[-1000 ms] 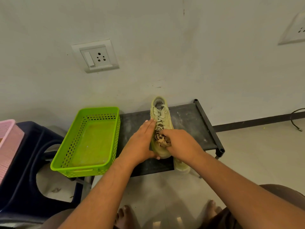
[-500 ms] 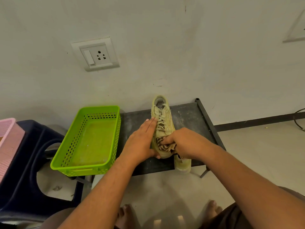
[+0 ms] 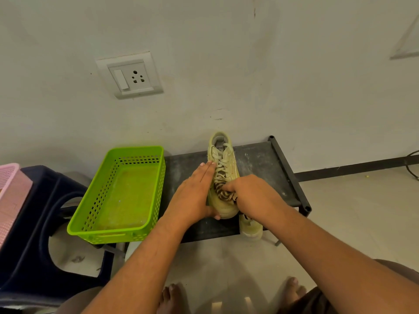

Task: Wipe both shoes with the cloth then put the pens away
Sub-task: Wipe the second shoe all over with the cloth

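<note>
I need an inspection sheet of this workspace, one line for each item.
Surface: dusty black rack; the laced shoe stands on it.
Job's things: second shoe, partly hidden by the right forearm; striped cloth on the laced shoe; pens, nothing seen.
Clutter: green basket, pink basket, blue stool.
Hands: left hand flat against the laced shoe; right hand grips the cloth.
Cables: black cable, far right edge.
Surroundings: wall socket on a pale wall.

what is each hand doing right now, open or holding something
Left hand: open, fingers flat against the side of the shoe.
Right hand: gripping the striped cloth on the shoe's upper.
</note>
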